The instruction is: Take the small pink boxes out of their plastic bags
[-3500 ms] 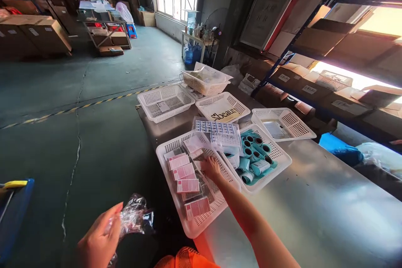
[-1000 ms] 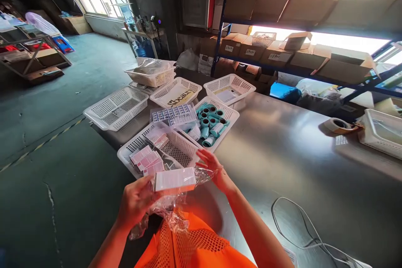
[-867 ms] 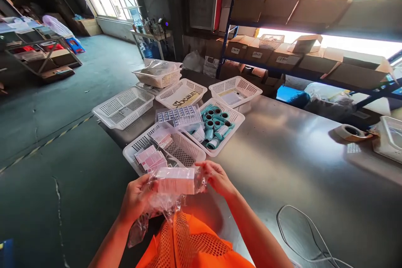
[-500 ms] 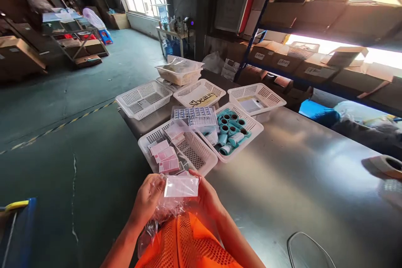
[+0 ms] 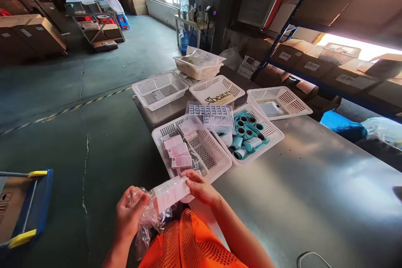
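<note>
A small pink-and-white box (image 5: 171, 194) in clear plastic is stretched between my two hands, tilted up to the right. My left hand (image 5: 130, 209) is closed around crumpled clear plastic wrap (image 5: 150, 217) at the box's left end. At the other end, my right hand (image 5: 201, 187) pinches the box's corner with thumb and fingers. Just beyond, a white basket (image 5: 221, 167) holds several pink-and-white boxes (image 5: 178, 150) on its left side. Beside it, another white basket (image 5: 276, 136) holds several teal rolls (image 5: 249, 133). Printed label sheets (image 5: 216, 117) in clear plastic lie across both rims.
More white baskets (image 5: 160, 76) stand farther back on the metal table (image 5: 282, 201), one with "beauty" lettering (image 5: 222, 95). A cable (image 5: 314, 254) lies at the front right. Shelves with cardboard boxes (image 5: 317, 67) run along the right. A blue-edged cart (image 5: 44, 209) stands at the left.
My left hand has moved left and down, apart from my right hand. The box now shows a pink printed face instead of a plain white one. The view has turned left.
</note>
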